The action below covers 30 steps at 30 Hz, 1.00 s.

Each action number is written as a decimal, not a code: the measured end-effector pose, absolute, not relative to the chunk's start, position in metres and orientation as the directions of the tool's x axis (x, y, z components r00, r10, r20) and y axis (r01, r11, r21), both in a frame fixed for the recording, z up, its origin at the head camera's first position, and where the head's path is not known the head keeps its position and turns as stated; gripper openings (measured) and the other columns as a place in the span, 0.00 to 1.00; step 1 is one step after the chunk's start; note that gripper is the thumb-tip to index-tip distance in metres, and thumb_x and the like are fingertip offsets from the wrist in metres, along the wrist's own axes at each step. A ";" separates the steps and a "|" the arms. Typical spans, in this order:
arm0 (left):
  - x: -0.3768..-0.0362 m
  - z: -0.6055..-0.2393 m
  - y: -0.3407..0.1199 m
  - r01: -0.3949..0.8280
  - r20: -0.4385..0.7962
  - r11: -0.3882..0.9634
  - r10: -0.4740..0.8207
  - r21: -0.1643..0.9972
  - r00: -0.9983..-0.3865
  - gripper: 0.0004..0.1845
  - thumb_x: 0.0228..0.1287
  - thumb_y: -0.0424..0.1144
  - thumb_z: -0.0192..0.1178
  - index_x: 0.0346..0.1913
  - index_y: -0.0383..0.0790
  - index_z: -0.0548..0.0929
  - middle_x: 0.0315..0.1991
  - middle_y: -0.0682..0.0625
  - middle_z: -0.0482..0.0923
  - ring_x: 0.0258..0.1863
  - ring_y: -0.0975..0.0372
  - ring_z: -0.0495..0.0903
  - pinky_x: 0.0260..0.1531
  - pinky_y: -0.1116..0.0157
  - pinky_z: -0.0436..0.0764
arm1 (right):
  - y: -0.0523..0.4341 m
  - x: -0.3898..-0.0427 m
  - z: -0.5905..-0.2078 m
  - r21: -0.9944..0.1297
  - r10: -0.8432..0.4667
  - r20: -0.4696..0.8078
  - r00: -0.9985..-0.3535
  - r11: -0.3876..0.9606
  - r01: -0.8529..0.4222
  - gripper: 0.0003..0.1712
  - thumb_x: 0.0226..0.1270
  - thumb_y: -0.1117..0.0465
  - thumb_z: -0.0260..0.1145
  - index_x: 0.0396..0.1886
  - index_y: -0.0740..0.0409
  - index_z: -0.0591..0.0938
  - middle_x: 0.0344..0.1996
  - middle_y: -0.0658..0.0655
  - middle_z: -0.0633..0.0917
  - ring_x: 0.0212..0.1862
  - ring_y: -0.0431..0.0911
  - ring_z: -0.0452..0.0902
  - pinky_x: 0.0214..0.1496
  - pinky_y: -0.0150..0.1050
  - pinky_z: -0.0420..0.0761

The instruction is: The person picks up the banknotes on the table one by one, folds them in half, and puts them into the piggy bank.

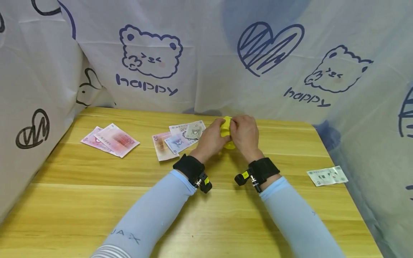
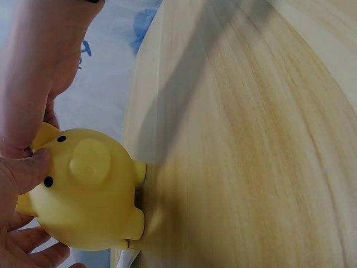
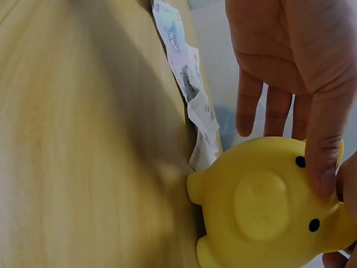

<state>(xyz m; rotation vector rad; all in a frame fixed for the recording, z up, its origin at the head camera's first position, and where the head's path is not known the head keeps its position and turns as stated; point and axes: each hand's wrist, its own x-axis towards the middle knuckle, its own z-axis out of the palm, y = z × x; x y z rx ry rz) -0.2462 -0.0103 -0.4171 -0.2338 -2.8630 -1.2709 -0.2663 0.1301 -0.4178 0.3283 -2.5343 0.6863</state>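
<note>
A yellow pig-shaped money box (image 1: pixel 227 132) was held between both hands near the far edge of the wooden table (image 1: pixel 96 200), standing on its feet on the tabletop. The left hand (image 1: pixel 211 138) was curled round the pig from its left side; in the left wrist view the thumb (image 2: pixel 25 170) was pressed against the face between the two black eyes, with the other fingers tucked beneath the body. The right hand (image 1: pixel 245 132) was wrapped over the pig from the right; in the right wrist view one finger (image 3: pixel 323 139) was laid along the head beside an eye, while the remaining fingers were seen extended behind the body, apart from it. The raised snout (image 2: pixel 89 161) and the short feet (image 3: pixel 195 187) were shown touching the table.

Just left of the pig, a loose cluster of banknotes (image 1: pixel 177 139) was spread flat, its nearest notes close beside the left hand. Further left, well apart, a pair of pink banknotes (image 1: pixel 111 140) was overlapped. A single greenish banknote (image 1: pixel 327 176) was lying near the right table edge. Black wrist straps (image 1: pixel 188 166) were worn above pale blue sleeves (image 1: pixel 155 215). A white curtain (image 1: pixel 206 53) printed with bears and hearts was hung behind the table.
</note>
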 end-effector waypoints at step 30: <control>-0.243 -0.416 -0.012 0.145 0.078 0.683 0.128 0.716 -0.989 0.37 0.72 0.50 0.69 0.76 0.40 0.69 0.72 0.42 0.76 0.67 0.47 0.79 0.69 0.52 0.79 | 0.142 -0.247 -0.431 -0.399 -0.165 0.562 -0.811 0.804 -0.440 0.17 0.78 0.60 0.63 0.55 0.68 0.86 0.50 0.68 0.85 0.53 0.63 0.81 0.56 0.56 0.82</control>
